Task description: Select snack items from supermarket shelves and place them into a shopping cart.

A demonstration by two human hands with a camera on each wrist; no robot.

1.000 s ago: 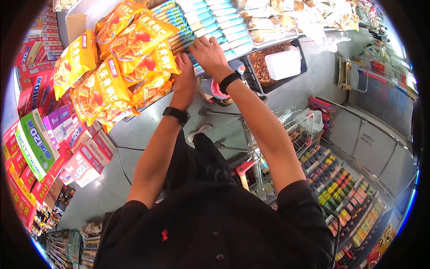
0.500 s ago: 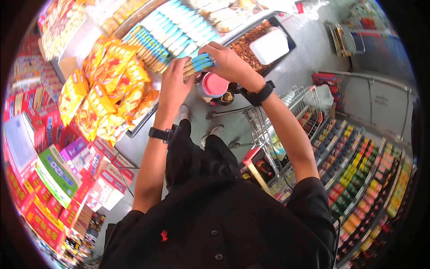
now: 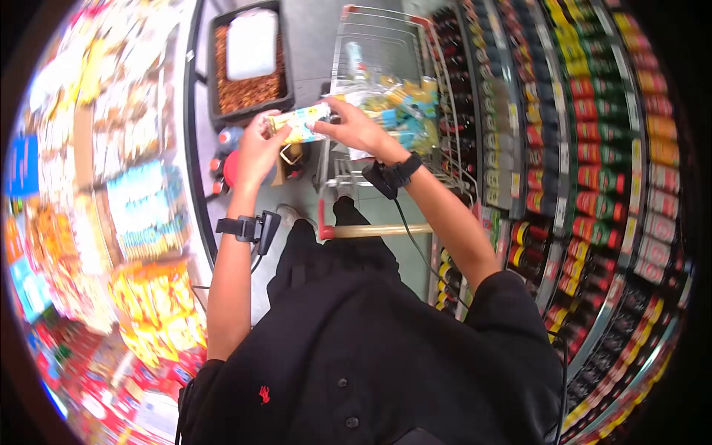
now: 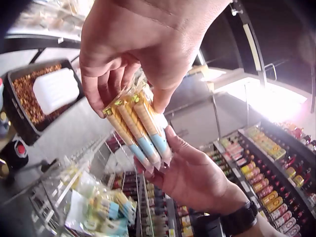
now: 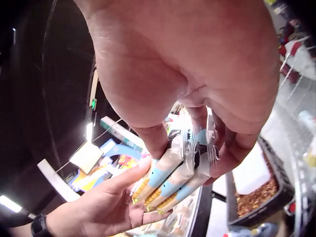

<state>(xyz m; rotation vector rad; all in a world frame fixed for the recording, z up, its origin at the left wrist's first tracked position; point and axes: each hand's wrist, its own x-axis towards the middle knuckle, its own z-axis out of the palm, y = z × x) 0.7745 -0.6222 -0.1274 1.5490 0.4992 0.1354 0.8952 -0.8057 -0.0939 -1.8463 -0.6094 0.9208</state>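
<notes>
Between the two hands are several slim clear-wrapped snack sticks (image 3: 302, 124), golden at one end and pale blue and white at the other. My left hand (image 3: 256, 152) pinches their golden end; in the left wrist view the left hand (image 4: 143, 49) has thumb and fingers round the wrapper tops of the sticks (image 4: 136, 123). My right hand (image 3: 362, 133) grips the other end, and the right wrist view shows the right hand (image 5: 197, 74) with thumb and fingers round the crinkled ends of the sticks (image 5: 168, 177).
Beyond the hands stands a wire shopping cart (image 3: 400, 228) with bagged snacks (image 3: 404, 111) inside. A black tray (image 3: 213, 96) of brown pieces holds a white container (image 3: 252, 44). Snack displays (image 3: 148, 211) line the left; bottle shelves (image 3: 593, 178) fill the right.
Both hands have carried the sticks away from the snack display, and the body has turned so the cart is now in front. The display has shifted to the left of the view.
</notes>
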